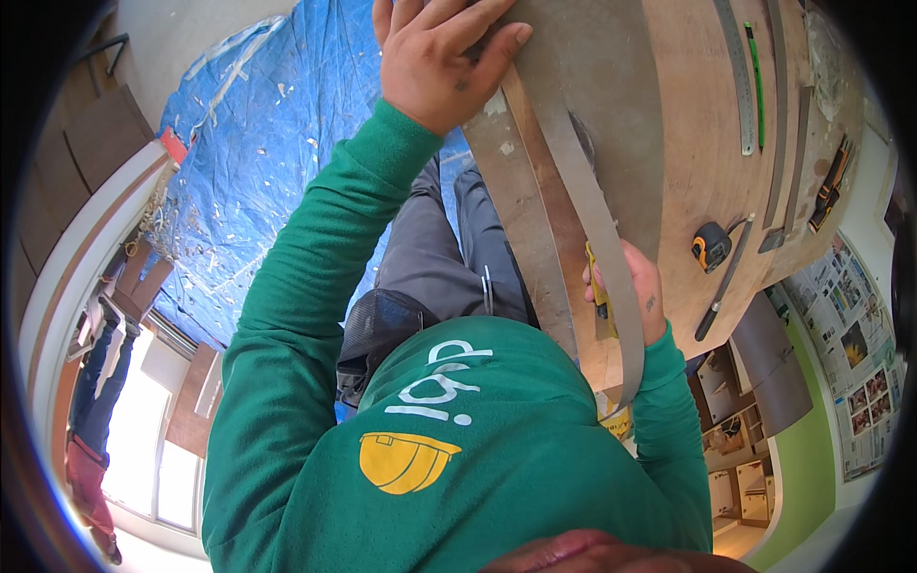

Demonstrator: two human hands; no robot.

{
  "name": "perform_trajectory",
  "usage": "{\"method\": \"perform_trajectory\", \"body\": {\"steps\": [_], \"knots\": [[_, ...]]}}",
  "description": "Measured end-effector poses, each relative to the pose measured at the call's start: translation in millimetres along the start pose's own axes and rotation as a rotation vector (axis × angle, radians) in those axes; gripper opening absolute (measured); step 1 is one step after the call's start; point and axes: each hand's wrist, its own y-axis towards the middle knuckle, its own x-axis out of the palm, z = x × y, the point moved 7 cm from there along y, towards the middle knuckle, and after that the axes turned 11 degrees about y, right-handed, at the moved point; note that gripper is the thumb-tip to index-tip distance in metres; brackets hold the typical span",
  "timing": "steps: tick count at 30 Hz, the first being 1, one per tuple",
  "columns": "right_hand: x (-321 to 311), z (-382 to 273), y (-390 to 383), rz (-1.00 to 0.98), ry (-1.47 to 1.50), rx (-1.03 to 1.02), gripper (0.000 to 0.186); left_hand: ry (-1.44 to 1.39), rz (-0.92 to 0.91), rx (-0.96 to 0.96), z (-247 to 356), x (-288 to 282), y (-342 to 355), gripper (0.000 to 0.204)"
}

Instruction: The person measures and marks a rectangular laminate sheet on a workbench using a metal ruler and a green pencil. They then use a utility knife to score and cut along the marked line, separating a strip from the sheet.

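My left hand [441, 59] lies on the far end of a grey-brown laminate sheet [611, 67], fingers spread and thumb stretched out. Near my body, my right hand [647, 291] is closed around a yellow utility knife [599, 286]. A long, narrow strip of the same grey-brown material [604, 234] runs from the sheet toward me. It passes in front of my right hand, hiding part of it, and its near end curls down by my right wrist. The knife's tip is not plainly visible.
On the wooden worktop [702, 124] at right lie a steel ruler [737, 86], a green pencil [756, 86], a tape measure [711, 247], a dark-handled tool [723, 282] and an orange-black cutter [829, 186]. A blue tarp [277, 162] with scraps covers the floor at left.
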Motion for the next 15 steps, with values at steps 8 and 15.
{"method": "perform_trajectory", "body": {"steps": [8, 15], "knots": [[0, 2, -4, 0.020, -0.006, 0.010, 0.027, -0.016, 0.055, 0.025, -4, 4, -1, 0.036], [-7, 17, -8, 0.042, -0.095, 0.004, 0.029, -0.009, 0.007, -0.001, 0, 0, 0, 0.035]]}}
